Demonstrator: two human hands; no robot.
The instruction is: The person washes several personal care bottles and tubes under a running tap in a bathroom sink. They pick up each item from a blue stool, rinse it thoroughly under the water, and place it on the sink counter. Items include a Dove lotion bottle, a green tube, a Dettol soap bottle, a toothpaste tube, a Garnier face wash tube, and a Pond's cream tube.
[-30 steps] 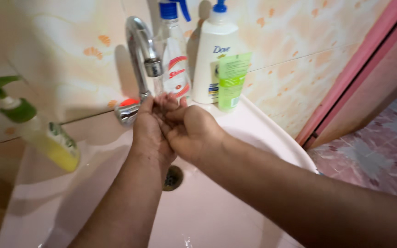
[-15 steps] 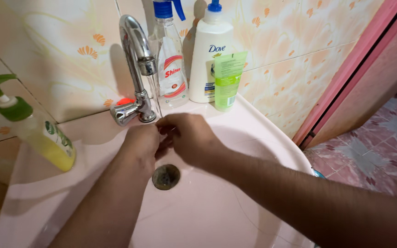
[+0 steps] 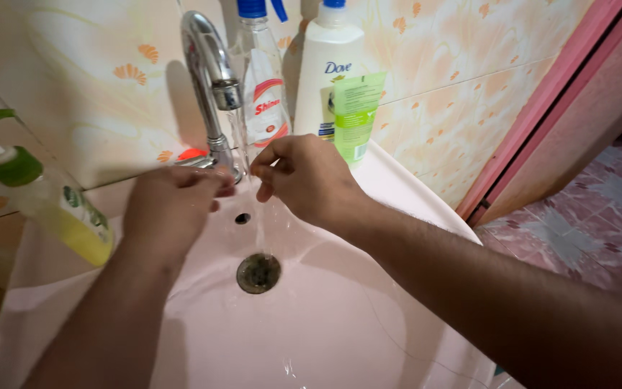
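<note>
Yellow liquid soap in a green-topped pump bottle (image 3: 52,205) leans at the left of the pale pink basin (image 3: 340,338). The left hand (image 3: 170,209), loosely curled and empty, rests at the chrome tap (image 3: 210,79), whose tall spout arches over and points down. A thin water stream (image 3: 253,194) falls straight to the drain (image 3: 258,272). The right hand (image 3: 311,176) is half-curled and empty beside it. Tiled wall (image 3: 95,94) behind, pink doorframe (image 3: 548,108) rightward.

Home bathroom — pale pink washbasin (image 3: 368,338), chrome tap (image 3: 210,79) running, toiletry bottles (image 3: 332,72) upper centre, patterned wall tiles (image 3: 462,94)
</note>
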